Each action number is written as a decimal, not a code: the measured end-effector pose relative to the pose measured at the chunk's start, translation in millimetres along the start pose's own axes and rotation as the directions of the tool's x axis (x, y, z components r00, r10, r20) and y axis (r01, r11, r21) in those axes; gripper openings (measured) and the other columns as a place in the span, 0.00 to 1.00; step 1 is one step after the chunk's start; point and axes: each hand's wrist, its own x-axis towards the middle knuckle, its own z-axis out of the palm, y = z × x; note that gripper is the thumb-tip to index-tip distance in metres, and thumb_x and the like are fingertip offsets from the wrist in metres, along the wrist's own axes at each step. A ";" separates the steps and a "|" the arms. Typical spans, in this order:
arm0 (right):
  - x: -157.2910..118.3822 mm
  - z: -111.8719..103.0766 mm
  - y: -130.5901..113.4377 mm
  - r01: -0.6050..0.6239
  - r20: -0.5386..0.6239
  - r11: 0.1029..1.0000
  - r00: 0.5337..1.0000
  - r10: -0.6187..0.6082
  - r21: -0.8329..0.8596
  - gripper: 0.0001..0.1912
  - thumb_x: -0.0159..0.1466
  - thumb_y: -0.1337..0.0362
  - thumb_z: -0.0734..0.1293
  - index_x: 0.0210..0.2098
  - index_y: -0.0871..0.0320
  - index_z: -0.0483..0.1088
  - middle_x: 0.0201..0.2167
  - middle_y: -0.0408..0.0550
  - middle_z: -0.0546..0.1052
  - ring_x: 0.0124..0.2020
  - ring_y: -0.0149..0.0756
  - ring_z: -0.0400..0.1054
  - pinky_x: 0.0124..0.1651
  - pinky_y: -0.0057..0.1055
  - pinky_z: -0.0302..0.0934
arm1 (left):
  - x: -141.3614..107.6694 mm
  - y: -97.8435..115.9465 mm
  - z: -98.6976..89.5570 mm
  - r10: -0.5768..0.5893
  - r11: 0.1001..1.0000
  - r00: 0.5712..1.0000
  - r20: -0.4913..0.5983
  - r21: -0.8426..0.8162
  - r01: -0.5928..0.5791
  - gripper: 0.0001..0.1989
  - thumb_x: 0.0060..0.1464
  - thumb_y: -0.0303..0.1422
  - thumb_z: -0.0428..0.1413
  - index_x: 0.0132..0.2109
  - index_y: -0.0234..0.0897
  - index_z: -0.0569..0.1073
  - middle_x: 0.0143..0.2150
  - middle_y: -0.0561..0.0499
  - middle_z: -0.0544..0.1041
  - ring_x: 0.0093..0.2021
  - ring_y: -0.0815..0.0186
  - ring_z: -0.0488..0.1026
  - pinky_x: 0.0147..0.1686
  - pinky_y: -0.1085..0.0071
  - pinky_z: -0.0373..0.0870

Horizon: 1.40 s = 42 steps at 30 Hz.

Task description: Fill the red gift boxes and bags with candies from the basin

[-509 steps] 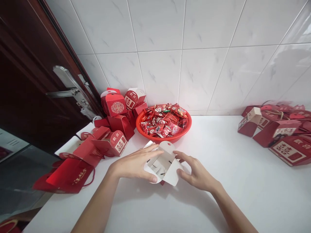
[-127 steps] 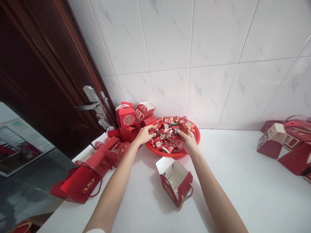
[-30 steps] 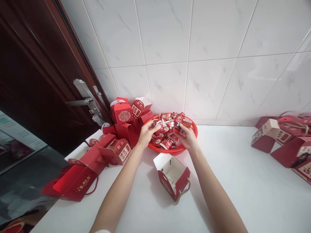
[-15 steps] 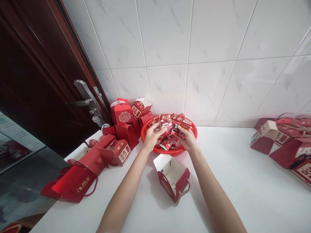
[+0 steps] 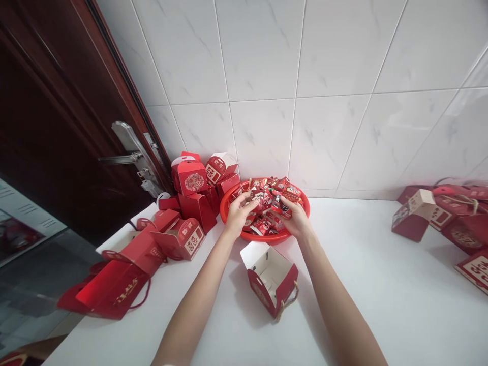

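The left hand (image 5: 241,211) is over the left part of a red basin (image 5: 276,238), its thumb and fingers clamped on a small red-and-white packet (image 5: 258,197); the right hand (image 5: 297,218) is over the right part, its fingers closed on a dark red packet (image 5: 285,209); more wrapped sweets (image 5: 261,226) fill the basin, which sits on the white table (image 5: 362,269) near the tiled wall (image 5: 263,56). In front of the basin, between the forearms, stands an open box (image 5: 286,287), red outside and white inside; its white flap leans towards the basin, and a rope handle (image 5: 288,305) hangs at its near right side. Red boxes (image 5: 198,208) are piled to the left beside the dark door (image 5: 57,101); other red boxes (image 5: 414,223) lie at the far right.
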 end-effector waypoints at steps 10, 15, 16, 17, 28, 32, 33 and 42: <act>-6.3 5.8 -2.8 -0.017 0.023 0.995 1.000 0.020 -0.099 0.16 0.46 0.62 0.82 0.32 0.57 0.78 0.30 0.44 0.82 0.33 0.37 0.76 0.35 0.33 0.75 | -5.0 19.6 -5.2 -0.103 0.991 0.994 0.022 0.088 0.100 0.27 0.36 0.36 0.71 0.47 0.37 0.80 0.51 0.44 0.80 0.48 0.56 0.78 0.47 0.64 0.75; -23.4 14.4 -29.5 0.049 0.067 0.970 0.997 -0.033 -0.239 0.18 0.45 0.61 0.82 0.34 0.58 0.78 0.32 0.45 0.82 0.33 0.38 0.76 0.33 0.30 0.74 | -21.8 57.3 -17.2 -0.130 0.970 0.947 0.293 0.235 0.061 0.24 0.40 0.35 0.71 0.46 0.37 0.79 0.35 0.49 0.81 0.35 0.62 0.79 0.40 0.66 0.76; -28.4 15.1 -37.5 0.071 0.092 0.963 0.995 -0.049 -0.259 0.18 0.46 0.61 0.82 0.34 0.58 0.78 0.32 0.45 0.82 0.32 0.37 0.76 0.32 0.29 0.74 | -27.1 65.7 -19.2 -0.132 0.963 0.925 0.355 0.268 0.034 0.22 0.41 0.36 0.71 0.45 0.38 0.78 0.33 0.50 0.80 0.32 0.63 0.78 0.36 0.67 0.76; -33.7 15.5 -45.3 0.090 0.119 0.957 0.991 -0.059 -0.276 0.18 0.47 0.61 0.82 0.34 0.59 0.78 0.32 0.46 0.82 0.32 0.36 0.76 0.32 0.28 0.73 | -32.8 73.5 -20.6 -0.118 0.953 0.904 0.411 0.304 -0.014 0.19 0.42 0.36 0.71 0.43 0.38 0.78 0.32 0.50 0.80 0.31 0.64 0.78 0.34 0.68 0.75; -72.9 27.7 -76.9 0.194 0.271 0.897 0.959 -0.087 -0.397 0.16 0.53 0.58 0.80 0.37 0.58 0.79 0.34 0.47 0.82 0.36 0.40 0.77 0.41 0.33 0.74 | -69.2 92.0 0.8 -0.278 0.723 0.571 0.773 0.560 -0.405 0.05 0.53 0.31 0.62 0.35 0.41 0.84 0.31 0.52 0.83 0.31 0.64 0.79 0.31 0.75 0.70; -71.6 32.0 -71.6 0.159 0.269 0.918 0.961 -0.060 -0.363 0.16 0.53 0.59 0.80 0.37 0.59 0.79 0.34 0.48 0.82 0.36 0.41 0.78 0.40 0.34 0.74 | -69.8 90.6 5.4 -0.369 0.718 0.472 0.801 0.568 -0.403 0.06 0.55 0.32 0.61 0.37 0.43 0.85 0.33 0.52 0.84 0.33 0.63 0.80 0.33 0.75 0.72; -71.0 33.1 -70.4 0.147 0.266 0.924 0.963 -0.051 -0.354 0.16 0.53 0.59 0.80 0.37 0.59 0.79 0.34 0.48 0.82 0.36 0.42 0.78 0.40 0.34 0.74 | -69.0 90.5 4.0 -0.364 0.721 0.489 0.793 0.572 -0.390 0.07 0.55 0.33 0.61 0.37 0.43 0.85 0.33 0.52 0.84 0.34 0.62 0.81 0.33 0.75 0.72; -69.0 38.0 -62.5 0.138 0.264 0.909 0.964 -0.032 -0.393 0.17 0.54 0.59 0.79 0.41 0.56 0.78 0.38 0.47 0.83 0.40 0.43 0.78 0.45 0.38 0.74 | -58.9 87.6 -2.5 -0.122 0.960 0.844 0.523 0.278 -0.034 0.28 0.50 0.44 0.67 0.57 0.39 0.77 0.45 0.44 0.82 0.39 0.55 0.80 0.33 0.67 0.77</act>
